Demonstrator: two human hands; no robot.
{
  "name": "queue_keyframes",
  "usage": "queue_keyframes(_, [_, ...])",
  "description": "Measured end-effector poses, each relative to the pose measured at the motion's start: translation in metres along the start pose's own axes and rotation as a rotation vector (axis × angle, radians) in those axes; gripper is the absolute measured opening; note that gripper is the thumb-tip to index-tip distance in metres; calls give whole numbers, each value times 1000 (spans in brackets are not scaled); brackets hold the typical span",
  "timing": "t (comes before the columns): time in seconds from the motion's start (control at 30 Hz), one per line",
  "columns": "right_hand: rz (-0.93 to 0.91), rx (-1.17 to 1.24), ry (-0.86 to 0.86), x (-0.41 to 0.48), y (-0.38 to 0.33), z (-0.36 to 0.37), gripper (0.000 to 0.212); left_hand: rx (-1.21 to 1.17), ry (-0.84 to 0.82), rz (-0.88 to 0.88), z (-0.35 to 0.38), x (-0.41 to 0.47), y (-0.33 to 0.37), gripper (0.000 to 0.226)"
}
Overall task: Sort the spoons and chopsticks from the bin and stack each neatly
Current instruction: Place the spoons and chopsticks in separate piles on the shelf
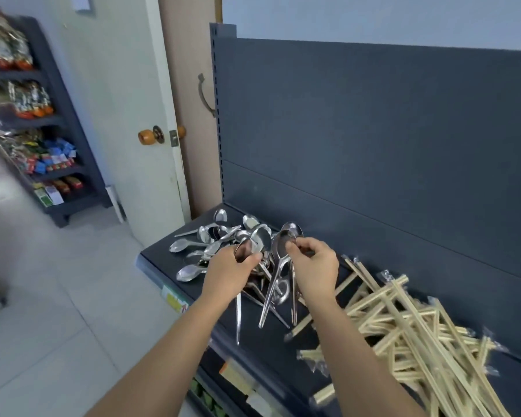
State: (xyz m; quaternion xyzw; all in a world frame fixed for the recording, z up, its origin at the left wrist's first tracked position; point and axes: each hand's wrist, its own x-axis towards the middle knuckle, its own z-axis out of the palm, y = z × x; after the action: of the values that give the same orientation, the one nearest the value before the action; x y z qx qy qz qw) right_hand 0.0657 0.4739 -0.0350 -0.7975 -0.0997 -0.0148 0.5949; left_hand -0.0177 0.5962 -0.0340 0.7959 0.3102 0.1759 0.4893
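Note:
Several metal spoons point(205, 239) lie in a loose heap on the left end of a dark shelf point(319, 350). My left hand point(227, 270) grips one spoon by its bowl, the handle hanging down past the shelf edge. My right hand point(313, 267) pinches the bowls of a few spoons point(278, 266), whose handles hang downward above the shelf. A heap of wrapped wooden chopsticks point(409, 323) spreads over the right part of the shelf, crossing each other at many angles.
The shelf's dark back panel point(373, 145) rises right behind the heaps. A door with an orange knob point(146, 136) stands to the left. Further left, a rack point(51, 139) holds packaged goods. Grey tiled floor point(57, 296) lies below the shelf edge.

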Motion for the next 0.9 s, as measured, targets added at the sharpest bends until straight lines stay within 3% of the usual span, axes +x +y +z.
queue_keyframes(0.13, [26, -68, -39, 34, 6, 32, 3, 193, -15, 13, -10, 54, -8, 37])
queue_keyframes(0.33, [55, -269, -102, 72, 21, 68, 12, 468, -97, 26, -19, 120, -18, 27])
queue_keyframes(0.57, [84, -566, -201, 83, 42, 91, 21, 618, -247, 126, -15, 182, -38, 14])
queue_keyframes(0.63, [85, -669, -245, 79, 45, 93, 32, 603, -271, 185, -13, 195, -42, 26])
queue_keyframes(0.73, [97, -799, -281, 72, 48, 98, 42, 683, -395, 270, -9, 206, -48, 52])
queue_keyframes(0.9, [160, -852, -312, 57, 51, 107, 56, 893, -644, 355, -7, 206, -68, 46])
